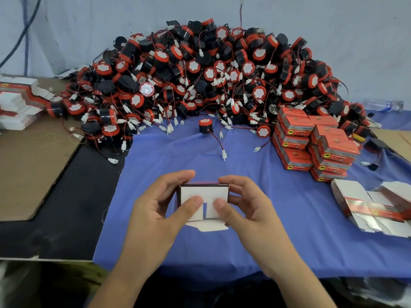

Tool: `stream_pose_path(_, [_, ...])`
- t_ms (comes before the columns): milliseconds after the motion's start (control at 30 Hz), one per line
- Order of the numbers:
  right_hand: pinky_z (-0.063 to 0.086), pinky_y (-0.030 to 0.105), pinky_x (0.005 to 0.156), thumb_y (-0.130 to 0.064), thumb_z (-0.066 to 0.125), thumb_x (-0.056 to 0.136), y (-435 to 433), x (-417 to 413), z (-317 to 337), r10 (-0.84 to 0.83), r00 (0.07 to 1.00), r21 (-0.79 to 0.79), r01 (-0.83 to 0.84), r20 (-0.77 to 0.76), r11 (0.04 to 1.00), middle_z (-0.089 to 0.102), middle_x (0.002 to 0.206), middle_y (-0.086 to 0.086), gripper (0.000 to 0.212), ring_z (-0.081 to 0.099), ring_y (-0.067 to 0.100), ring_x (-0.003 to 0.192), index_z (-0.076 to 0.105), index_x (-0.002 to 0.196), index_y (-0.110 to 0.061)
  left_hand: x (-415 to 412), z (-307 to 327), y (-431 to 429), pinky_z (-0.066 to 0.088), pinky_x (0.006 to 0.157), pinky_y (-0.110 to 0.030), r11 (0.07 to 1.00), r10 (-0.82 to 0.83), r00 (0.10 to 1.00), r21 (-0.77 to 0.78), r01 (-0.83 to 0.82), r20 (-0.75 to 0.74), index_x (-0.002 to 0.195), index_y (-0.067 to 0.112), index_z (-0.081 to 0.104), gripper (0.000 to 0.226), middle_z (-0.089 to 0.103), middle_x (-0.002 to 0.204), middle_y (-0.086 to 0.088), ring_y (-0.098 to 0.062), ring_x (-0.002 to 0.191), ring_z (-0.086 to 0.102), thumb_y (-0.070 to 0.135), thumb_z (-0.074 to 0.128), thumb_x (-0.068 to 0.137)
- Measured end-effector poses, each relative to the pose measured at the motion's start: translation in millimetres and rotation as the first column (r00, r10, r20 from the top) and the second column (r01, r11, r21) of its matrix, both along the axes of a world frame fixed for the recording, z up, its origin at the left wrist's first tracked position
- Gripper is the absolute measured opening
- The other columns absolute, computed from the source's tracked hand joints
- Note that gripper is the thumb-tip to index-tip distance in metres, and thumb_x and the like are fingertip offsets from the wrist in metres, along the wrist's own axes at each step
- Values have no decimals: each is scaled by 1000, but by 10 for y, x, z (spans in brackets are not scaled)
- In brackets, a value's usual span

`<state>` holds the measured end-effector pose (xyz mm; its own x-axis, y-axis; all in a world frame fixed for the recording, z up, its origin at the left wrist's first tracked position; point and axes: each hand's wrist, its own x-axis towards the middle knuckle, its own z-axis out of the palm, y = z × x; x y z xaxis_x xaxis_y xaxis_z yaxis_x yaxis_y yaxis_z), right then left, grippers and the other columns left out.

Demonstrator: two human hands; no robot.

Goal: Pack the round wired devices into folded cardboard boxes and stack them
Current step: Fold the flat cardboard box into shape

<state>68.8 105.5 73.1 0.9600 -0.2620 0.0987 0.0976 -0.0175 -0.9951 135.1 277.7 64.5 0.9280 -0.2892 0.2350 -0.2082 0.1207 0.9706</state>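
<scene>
Both hands hold one small cardboard box (204, 192) above the blue cloth, its white flaps facing me. My left hand (160, 210) grips its left side, thumb pressing a flap. My right hand (246, 207) grips the right side, thumb on the other flap. A loose bottom flap hangs below the box. A large heap of round black-and-red wired devices (200, 81) fills the back of the table. One single device (205, 126) stands apart in front of the heap. A stack of packed red boxes (315, 143) sits at the right.
Flat unfolded box blanks lie at the right (373, 205) and in a pile at the far left (20, 103). A brown cardboard sheet (33, 163) covers the left of the table. The blue cloth (222, 247) spreads under my hands. A plastic bottle (384, 106) lies behind the stack.
</scene>
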Motion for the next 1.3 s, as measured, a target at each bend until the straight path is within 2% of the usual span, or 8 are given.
stream_pose_path(100, [62,53,72,-12,70,97,106,8,-42,-97,993,-58,102,73,993,72,118,-4,34,68,20,114,54,109,-40,-17,3,-46,55,97,-32,999,42,994,-25,-39,97,112,26,70,34,73,123,6,-16,118,67,16,81,82])
stream_pose_path(200, [56,44,71,-34,61,100,106,-39,-22,-57,987,-210,89,153,974,71,107,-14,6,69,17,94,56,97,-35,-14,1,-46,56,97,-37,993,68,995,-106,-60,69,107,28,69,31,73,123,3,-17,119,67,13,81,83])
stream_pose_path(300, [58,45,77,-58,58,96,36,-111,-9,102,991,-247,-77,89,966,64,136,-16,30,69,27,94,70,109,-33,-9,3,-19,56,98,-36,983,88,996,-160,-85,12,103,27,70,26,73,123,4,-15,120,67,15,77,81])
stream_pose_path(400, [56,26,91,-45,79,86,38,-137,7,115,987,-229,-87,112,970,57,148,-14,30,62,12,128,74,114,-37,-21,10,-16,56,97,-33,978,82,996,-192,-85,-23,105,22,72,25,73,124,6,-13,120,67,17,77,81])
stream_pose_path(633, [61,33,75,-18,83,78,213,-78,14,-155,975,89,142,160,986,71,118,-3,43,64,19,118,66,114,-32,-137,68,-138,56,88,-20,982,93,993,-173,-79,75,116,25,72,23,70,128,12,-9,124,63,30,66,95])
stream_pose_path(767, [60,30,80,-9,76,76,259,-68,45,-197,973,134,181,119,974,74,115,-4,53,67,17,113,70,122,-35,-179,103,-168,52,102,-32,995,27,977,-99,-6,212,118,33,70,22,67,134,12,-14,136,55,39,55,103])
stream_pose_path(1067, [61,34,76,1,71,70,403,-53,68,-279,955,148,263,100,953,75,98,6,37,69,22,98,72,95,-26,-232,-11,-269,63,83,-48,981,57,983,-194,-22,177,120,31,70,54,68,128,-3,-29,122,65,-11,58,87])
stream_pose_path(1300, [59,25,75,20,69,78,471,-62,61,-330,940,205,308,82,929,75,105,1,56,71,13,101,72,101,-32,-254,8,-266,62,86,-51,975,93,990,-210,-69,106,112,32,72,52,70,124,10,-17,119,67,-9,61,83])
